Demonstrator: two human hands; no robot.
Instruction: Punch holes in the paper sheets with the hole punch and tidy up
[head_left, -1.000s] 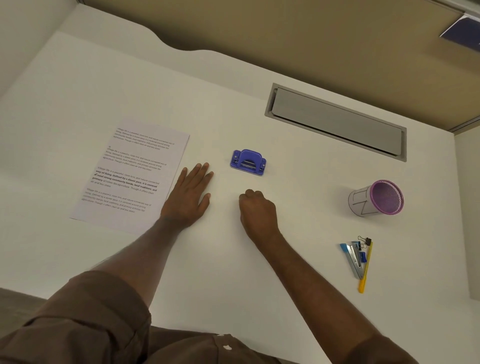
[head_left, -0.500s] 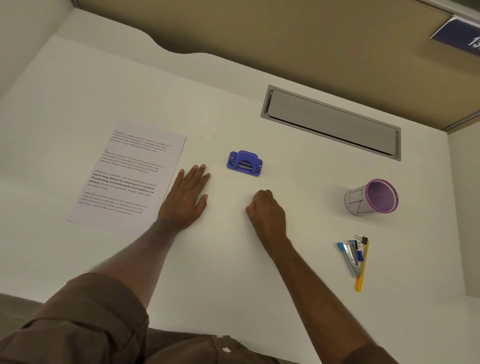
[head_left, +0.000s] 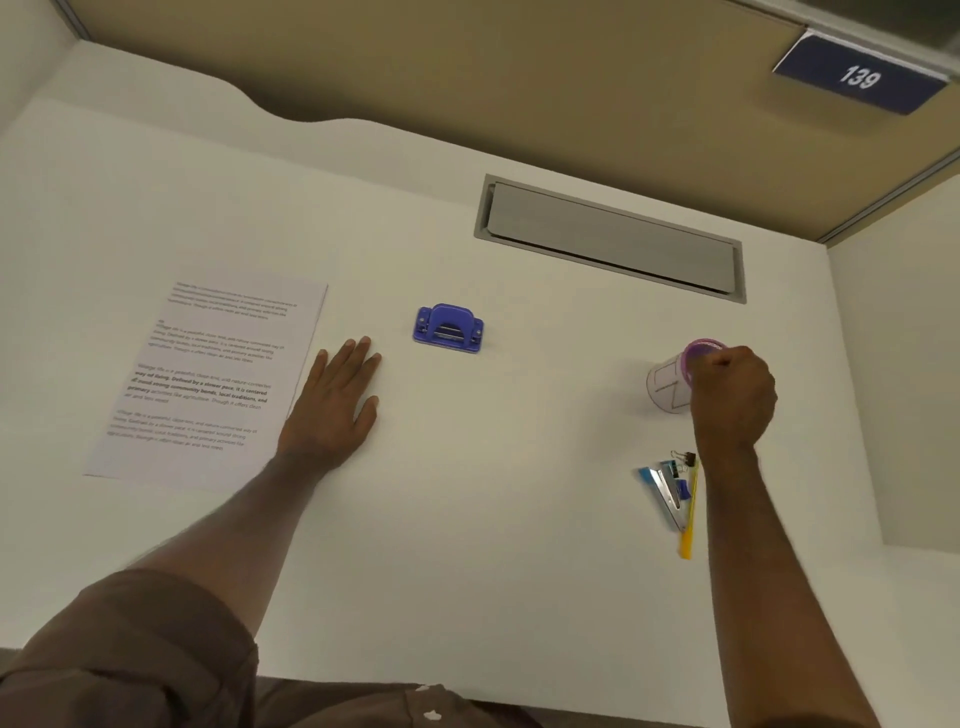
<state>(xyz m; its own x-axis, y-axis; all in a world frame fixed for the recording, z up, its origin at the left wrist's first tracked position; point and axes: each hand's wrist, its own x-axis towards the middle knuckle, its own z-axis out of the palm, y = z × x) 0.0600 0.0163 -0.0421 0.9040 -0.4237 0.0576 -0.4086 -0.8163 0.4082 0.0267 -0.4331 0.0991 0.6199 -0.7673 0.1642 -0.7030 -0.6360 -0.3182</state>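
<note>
A blue-purple hole punch sits on the white desk, at mid-distance. Printed paper sheets lie flat to its left. My left hand rests flat on the desk with straight fingers, between the paper's right edge and the punch, touching neither. Far to the right, my right hand has its fingers curled over the purple rim of a tipped mesh pen cup, hiding the cup's mouth.
A small stapler, a binder clip and a yellow pencil lie together just below the cup. A grey cable hatch is set into the desk behind. Partition walls close the back and right sides.
My right hand has moved from the desk in front of the punch far to the right, onto the pen cup. My left hand and the paper have stayed put.
</note>
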